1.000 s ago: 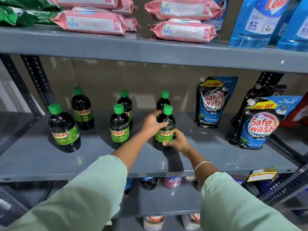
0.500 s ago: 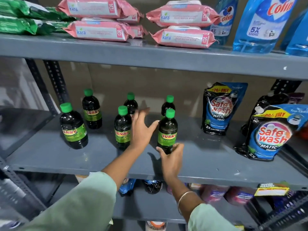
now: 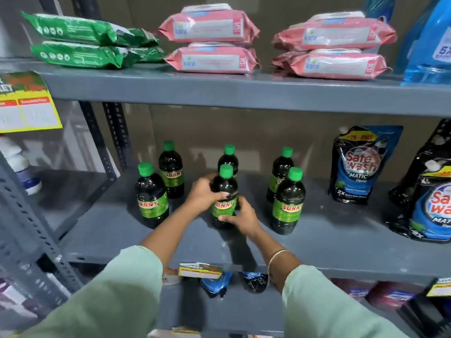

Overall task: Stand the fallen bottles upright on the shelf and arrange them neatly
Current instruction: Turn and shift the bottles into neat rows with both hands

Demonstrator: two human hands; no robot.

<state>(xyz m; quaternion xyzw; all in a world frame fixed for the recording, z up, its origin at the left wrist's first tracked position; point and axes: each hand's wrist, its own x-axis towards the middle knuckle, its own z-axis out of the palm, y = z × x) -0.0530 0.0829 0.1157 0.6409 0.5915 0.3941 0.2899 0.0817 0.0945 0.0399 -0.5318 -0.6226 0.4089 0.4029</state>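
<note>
Several dark Sunny bottles with green caps stand upright on the grey middle shelf (image 3: pixel 329 245), in a front and a back row. My left hand (image 3: pixel 203 196) and my right hand (image 3: pixel 240 219) both grip the front middle bottle (image 3: pixel 224 186), left hand on its shoulder, right hand low on its label side. The front left bottle (image 3: pixel 151 196) and the front right bottle (image 3: pixel 288 201) stand free. Behind are the back left bottle (image 3: pixel 170 169), the back middle bottle (image 3: pixel 229 156), partly hidden, and the back right bottle (image 3: pixel 280 172).
Safewash pouches (image 3: pixel 361 164) stand at the right of the same shelf, another pouch (image 3: pixel 429 206) further right. Pink wipe packs (image 3: pixel 214 42), green packs (image 3: pixel 85 45) and a blue bottle (image 3: pixel 429 45) sit on the upper shelf. A yellow price tag (image 3: pixel 26 103) hangs at left.
Both hands left the front right bottle, moved left and closed on the front middle bottle. The camera view shifted so that the bottles sit more to the right.
</note>
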